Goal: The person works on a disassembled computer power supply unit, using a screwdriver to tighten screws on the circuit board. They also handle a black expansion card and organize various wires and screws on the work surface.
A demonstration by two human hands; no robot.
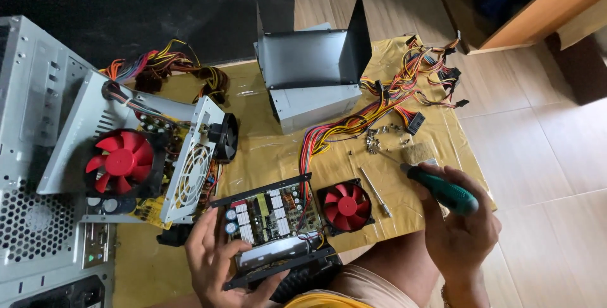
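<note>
The left hand [212, 262] lies spread, fingers apart, against the near left corner of an opened power supply unit [273, 229], steadying its black frame rather than closing round it; the unit sits at the near edge of the yellow-brown mat [278, 150], its circuit board with capacitors and white heat sinks showing from above. The right hand [456, 222] is wrapped firmly round the green handle of a screwdriver [442, 189], held up off the mat to the right; the tool's dark tip end points up and left, but whether a bit is fitted there is hard to make out. A small red fan [345, 206] lies just beside the unit on its right, wired to it, and a loose metal shaft [375, 192] rests on the mat near the fan. Farther back are a heap of small screws [379, 138], a bundle of coloured cables [404, 86] and a grey metal cover [313, 71]. At left stands another open supply with a larger red fan [121, 161], beside a grey computer case [38, 156] that the frame cuts off. The person's wrists and knees are partly cropped below.
</note>
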